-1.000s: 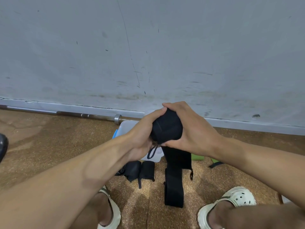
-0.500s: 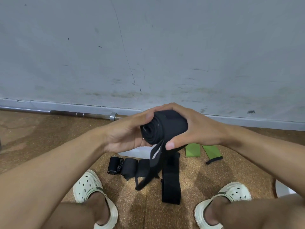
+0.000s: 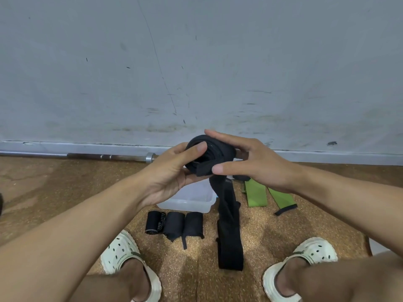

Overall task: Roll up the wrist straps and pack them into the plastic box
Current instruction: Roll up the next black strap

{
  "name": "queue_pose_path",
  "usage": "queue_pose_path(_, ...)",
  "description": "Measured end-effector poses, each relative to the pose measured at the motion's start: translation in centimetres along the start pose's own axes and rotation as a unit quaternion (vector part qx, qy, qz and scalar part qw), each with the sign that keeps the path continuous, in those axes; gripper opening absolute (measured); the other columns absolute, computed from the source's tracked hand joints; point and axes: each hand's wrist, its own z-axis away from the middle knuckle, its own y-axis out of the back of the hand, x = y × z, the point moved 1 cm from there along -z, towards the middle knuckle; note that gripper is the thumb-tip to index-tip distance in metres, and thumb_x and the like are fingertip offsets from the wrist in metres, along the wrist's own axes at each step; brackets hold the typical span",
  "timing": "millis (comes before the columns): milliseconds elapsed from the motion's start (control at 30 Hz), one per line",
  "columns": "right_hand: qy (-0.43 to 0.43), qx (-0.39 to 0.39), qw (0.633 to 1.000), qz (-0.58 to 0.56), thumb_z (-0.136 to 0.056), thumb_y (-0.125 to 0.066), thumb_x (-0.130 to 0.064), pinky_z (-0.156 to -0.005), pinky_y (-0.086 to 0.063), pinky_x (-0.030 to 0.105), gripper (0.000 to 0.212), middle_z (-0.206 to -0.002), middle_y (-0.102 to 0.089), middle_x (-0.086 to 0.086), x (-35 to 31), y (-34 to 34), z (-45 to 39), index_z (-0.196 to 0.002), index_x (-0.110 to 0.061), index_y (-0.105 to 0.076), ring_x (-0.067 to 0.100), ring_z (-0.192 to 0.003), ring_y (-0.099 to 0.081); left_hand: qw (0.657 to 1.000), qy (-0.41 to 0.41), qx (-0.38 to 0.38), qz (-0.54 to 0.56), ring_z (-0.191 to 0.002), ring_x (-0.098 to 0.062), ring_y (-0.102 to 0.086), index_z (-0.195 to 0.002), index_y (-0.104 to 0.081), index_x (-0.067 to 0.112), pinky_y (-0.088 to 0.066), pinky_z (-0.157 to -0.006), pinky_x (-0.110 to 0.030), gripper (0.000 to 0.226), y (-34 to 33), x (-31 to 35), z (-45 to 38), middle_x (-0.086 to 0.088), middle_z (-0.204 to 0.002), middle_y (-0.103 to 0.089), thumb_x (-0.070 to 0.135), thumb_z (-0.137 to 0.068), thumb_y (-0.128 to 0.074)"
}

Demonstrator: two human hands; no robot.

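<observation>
1. Step in hand imo: winding the long black fabric wrist strap (image 3: 209, 152) into a roll, held up in the air above the clear plastic box (image 3: 192, 200) on the brown speckled floor (image 3: 65, 192)
2. Left hand (image 3: 172, 173) cups the roll w/ thumb pressed on its face, right hand (image 3: 250, 162) pinches the free flap against it w/ thumb, other fingers arched over the top, so both are grasping the strap
3. To do it well: keep tension on the tail (image 3: 229, 225) hanging down to the floor, edges lined up, or the coil prob goes loose & won't fit
4. Three rolled black straps (image 3: 174, 224) lie in a row just in front of the box, two flat green straps (image 3: 268, 196) wait to its right, so not packed yet
5. Vs half a sec ago: roll has turned so the coil end faces up more, right fingers opened out over it, hands sit a bit higher
</observation>
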Motion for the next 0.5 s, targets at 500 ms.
queue_pose_path(500, -0.023, 0.026, 0.999, -0.022, -0.085, -0.078, -0.038, -0.101, -0.048, 0.021, 0.063, -0.129, -0.068, -0.022, 0.2, -1.1, -0.3, -0.142, -0.049, -0.054, -0.005, -0.118, -0.063, 0.982, -0.068, 0.101, -0.146, -0.103, -0.024, -0.075, -0.121, -0.069, 0.010, -0.058, -0.085, -0.033, 0.075, -0.1, -0.5, -0.5, -0.012, -0.113, -0.075, 0.043, -0.057, -0.090)
